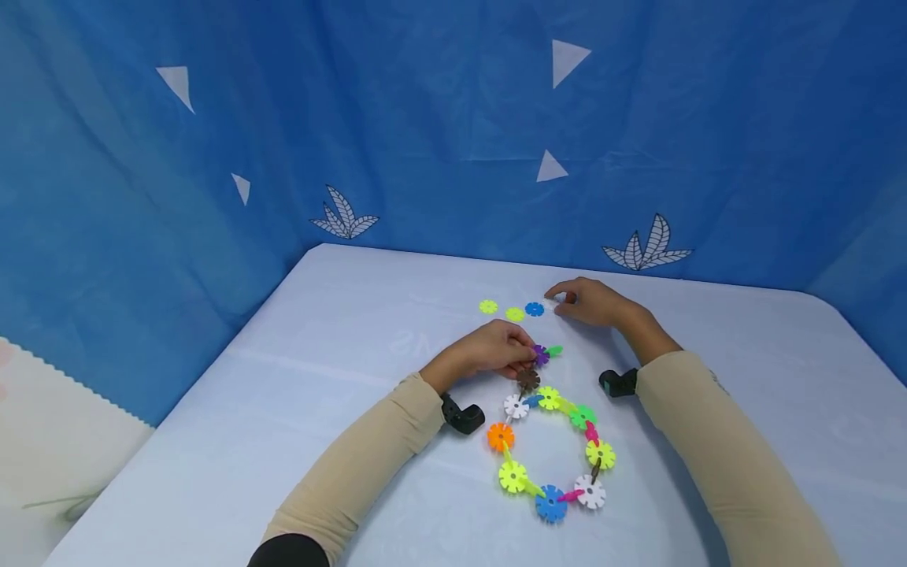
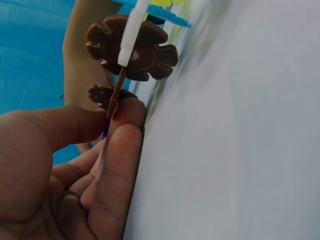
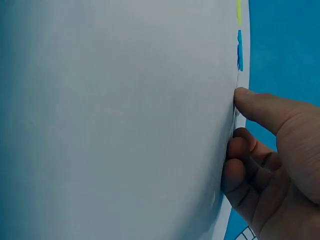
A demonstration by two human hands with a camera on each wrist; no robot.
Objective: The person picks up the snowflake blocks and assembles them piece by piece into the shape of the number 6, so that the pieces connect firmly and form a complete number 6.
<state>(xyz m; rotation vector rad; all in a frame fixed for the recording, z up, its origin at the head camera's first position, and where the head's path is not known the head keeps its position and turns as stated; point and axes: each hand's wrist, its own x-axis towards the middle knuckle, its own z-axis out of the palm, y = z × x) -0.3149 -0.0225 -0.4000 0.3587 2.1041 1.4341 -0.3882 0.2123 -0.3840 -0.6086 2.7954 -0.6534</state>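
My left hand (image 1: 496, 348) pinches the loose end of a chain of plastic snowflake discs. At its fingertips are a purple disc (image 1: 542, 356) and a green disc (image 1: 555, 351) slotted into it. Below them hangs a brown disc (image 2: 132, 47), with a white disc (image 2: 134, 30) edge-on in front of it in the left wrist view. The chain joins a ring of coloured discs, among them an orange disc (image 1: 500, 436). Farther back, my right hand (image 1: 591, 302) has thumb and forefinger at the edges of a loose white disc (image 1: 549, 303), partly hidden, flat on the table.
Left of the right hand lie a loose blue disc (image 1: 534, 309) and two yellow discs, one a yellow-green disc (image 1: 488, 306). A white cloth covers the table (image 1: 340, 315). A blue curtain (image 1: 439, 118) hangs along its back edge. Black camera mounts (image 1: 464, 417) sit at both wrists.
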